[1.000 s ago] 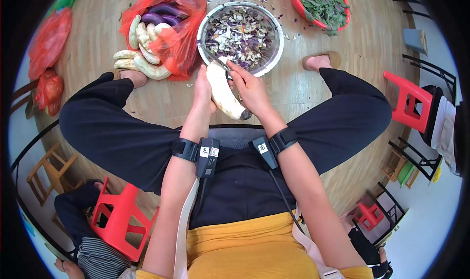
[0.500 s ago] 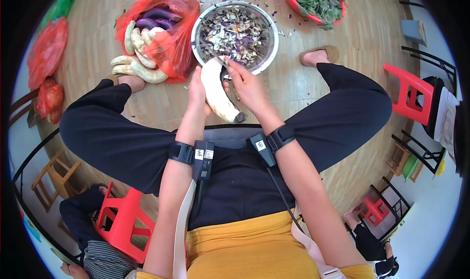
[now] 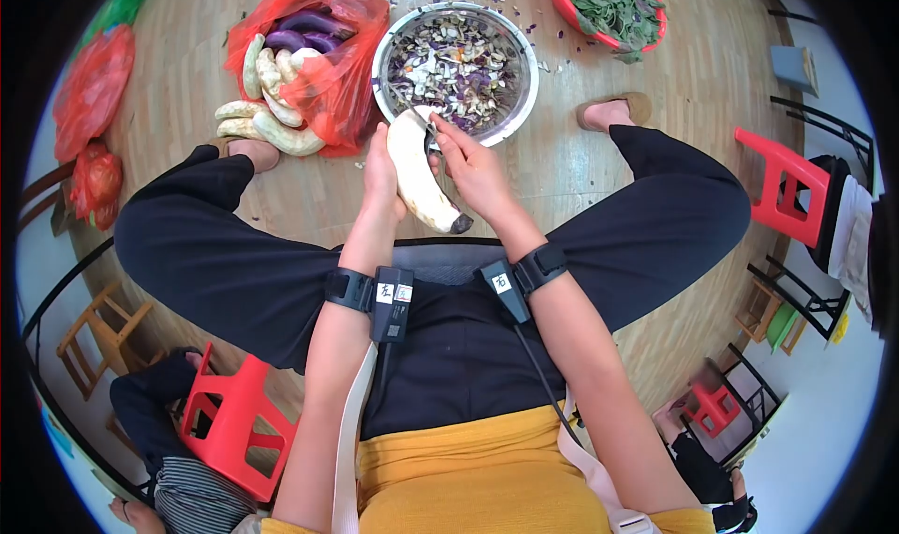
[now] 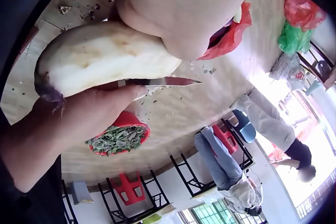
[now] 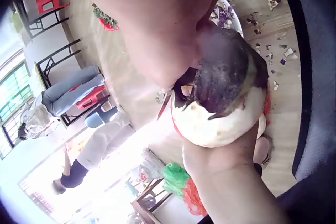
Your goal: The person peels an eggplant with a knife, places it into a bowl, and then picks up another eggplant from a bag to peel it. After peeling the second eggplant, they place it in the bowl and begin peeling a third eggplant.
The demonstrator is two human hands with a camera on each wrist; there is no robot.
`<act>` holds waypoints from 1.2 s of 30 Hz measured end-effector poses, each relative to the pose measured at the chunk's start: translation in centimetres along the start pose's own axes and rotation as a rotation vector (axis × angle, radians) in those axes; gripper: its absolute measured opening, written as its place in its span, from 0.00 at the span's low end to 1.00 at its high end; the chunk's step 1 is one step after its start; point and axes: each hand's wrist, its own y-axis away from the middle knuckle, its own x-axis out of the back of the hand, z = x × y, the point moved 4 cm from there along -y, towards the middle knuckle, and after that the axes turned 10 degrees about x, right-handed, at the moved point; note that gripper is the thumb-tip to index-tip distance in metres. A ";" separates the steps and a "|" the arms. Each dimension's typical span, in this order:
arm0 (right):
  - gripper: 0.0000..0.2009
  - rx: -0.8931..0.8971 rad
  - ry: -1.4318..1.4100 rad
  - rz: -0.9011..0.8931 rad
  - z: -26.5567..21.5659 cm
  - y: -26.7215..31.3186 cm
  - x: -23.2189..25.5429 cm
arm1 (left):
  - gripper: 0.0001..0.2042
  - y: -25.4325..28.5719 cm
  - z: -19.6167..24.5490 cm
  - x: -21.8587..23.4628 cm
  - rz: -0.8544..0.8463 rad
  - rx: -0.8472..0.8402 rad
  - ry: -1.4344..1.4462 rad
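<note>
A peeled, pale eggplant [image 3: 419,176] with a dark stem end is gripped along its left side by my left hand [image 3: 380,170]. My right hand [image 3: 478,171] holds a knife, whose blade [image 4: 173,81] lies along the eggplant [image 4: 107,58] in the left wrist view. The right wrist view shows the dark stem end [image 5: 226,71] close up. Just beyond both hands stands a metal bowl [image 3: 532,84] holding white and purple peelings.
A red bag [image 3: 351,89] with purple eggplants lies left of the bowl, several peeled ones [image 3: 286,139] beside it. Leafy greens [image 3: 613,9] fill a red basket at the upper right. Peel scraps dot the floor. Red stools [image 3: 239,426] and other people are around.
The eggplant and both hands have shifted slightly in the head view, which itself moved a little. Both hands keep their hold.
</note>
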 end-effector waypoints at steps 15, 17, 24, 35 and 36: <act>0.17 0.037 -0.183 0.050 1.0 -0.4 -0.4 | 0.23 0.2 0.0 -0.2 -0.037 -0.036 0.031; 0.16 0.110 -0.192 0.049 1.5 -0.6 -0.5 | 0.23 0.3 -0.1 -0.2 -0.016 -0.023 0.004; 0.16 -0.068 -0.201 0.082 1.4 -0.7 0.5 | 0.25 0.4 -0.2 -0.4 -0.001 -0.010 -0.083; 0.16 -0.051 -0.147 0.024 1.1 -0.3 -0.4 | 0.24 0.4 -0.1 -0.2 0.025 -0.029 -0.042; 0.16 0.013 -0.088 0.063 1.4 -0.5 -0.5 | 0.25 0.4 -0.2 -0.3 0.046 -0.030 -0.028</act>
